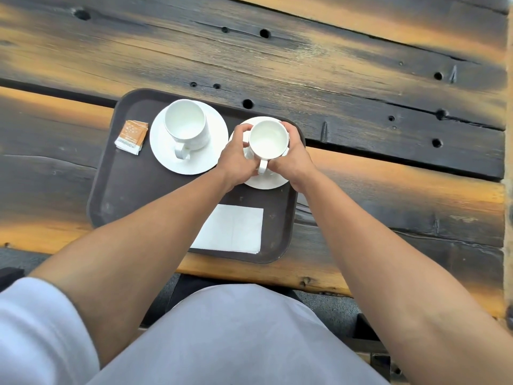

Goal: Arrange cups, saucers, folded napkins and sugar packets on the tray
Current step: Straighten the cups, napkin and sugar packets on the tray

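Head view, left hand (238,157) and right hand (292,157) both clasped around white cup (268,140) on saucer (266,182), brown tray (111,173), folded napkin (233,229) nearer the person

Both hands covered much of the right-hand white round saucer (265,182). A forearm hid the folded white paper napkin's (236,229) left corner. Print on the orange-and-white sugar packets (131,137) was probably too small to read.

an old wooden table (361,87) with a brown tray (116,190) on it

the table is made of big dark planks with orange patches, long cracks and little round holes. the tray lies flat near the front edge, a bit left of the middle. the wood around it is bare.
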The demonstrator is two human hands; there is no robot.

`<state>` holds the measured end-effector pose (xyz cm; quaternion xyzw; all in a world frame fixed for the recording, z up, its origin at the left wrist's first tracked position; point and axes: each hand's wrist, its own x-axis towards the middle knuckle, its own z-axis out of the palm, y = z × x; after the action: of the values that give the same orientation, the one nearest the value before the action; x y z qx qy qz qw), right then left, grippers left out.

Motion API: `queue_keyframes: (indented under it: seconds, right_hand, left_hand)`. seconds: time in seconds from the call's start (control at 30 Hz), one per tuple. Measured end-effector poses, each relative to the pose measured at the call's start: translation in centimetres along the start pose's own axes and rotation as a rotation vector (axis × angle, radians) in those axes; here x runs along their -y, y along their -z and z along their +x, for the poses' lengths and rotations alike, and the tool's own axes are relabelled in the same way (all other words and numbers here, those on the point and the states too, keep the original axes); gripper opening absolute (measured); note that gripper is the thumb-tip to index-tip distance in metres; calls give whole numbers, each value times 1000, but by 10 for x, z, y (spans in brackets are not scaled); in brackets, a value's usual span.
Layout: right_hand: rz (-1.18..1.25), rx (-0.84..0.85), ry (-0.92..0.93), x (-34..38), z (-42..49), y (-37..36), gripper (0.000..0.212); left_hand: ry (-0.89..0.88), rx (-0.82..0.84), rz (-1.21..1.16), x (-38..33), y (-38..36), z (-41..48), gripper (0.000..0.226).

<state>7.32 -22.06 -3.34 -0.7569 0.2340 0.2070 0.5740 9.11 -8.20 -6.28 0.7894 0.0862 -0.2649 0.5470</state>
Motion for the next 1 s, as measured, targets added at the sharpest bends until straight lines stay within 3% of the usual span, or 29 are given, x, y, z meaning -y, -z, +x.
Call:
queue_keyframes:
  seconds: [0.2,0.27,0.37,0.47,0.6,0.7,0.83,1.0]
  right_hand:
    - [-166,89,-58,12,2,15,108]
    - [-304,37,-50,31,3,24,107]
    - [-449,-130,50,61,10,25,86]
    - [-486,-249,104,89,12,9,66]
    - [-401,-176,133,100,6,-24,41]
    - [-293,-77,89,98,7,-48,38]
    - [-127,55,-4,96,11,-75,42]
    - [-261,61,-62,87,23,-100,70]
  left_hand:
    - [65,31,67,-2,8,-1,83]
    - [79,-1,161,-6,19,-4,72]
    - [37,-92,140,-19,45,-6,36]
    - [-19,-176,108,-33,75,-9,25]
    - [-76,-327,135,-41,116,-15,24]
    - [-51,-421,82,-36,143,-13,22]
    - [1,-429,30,-21,172,-5,29]
    - [79,-228,220,-3,187,15,64]
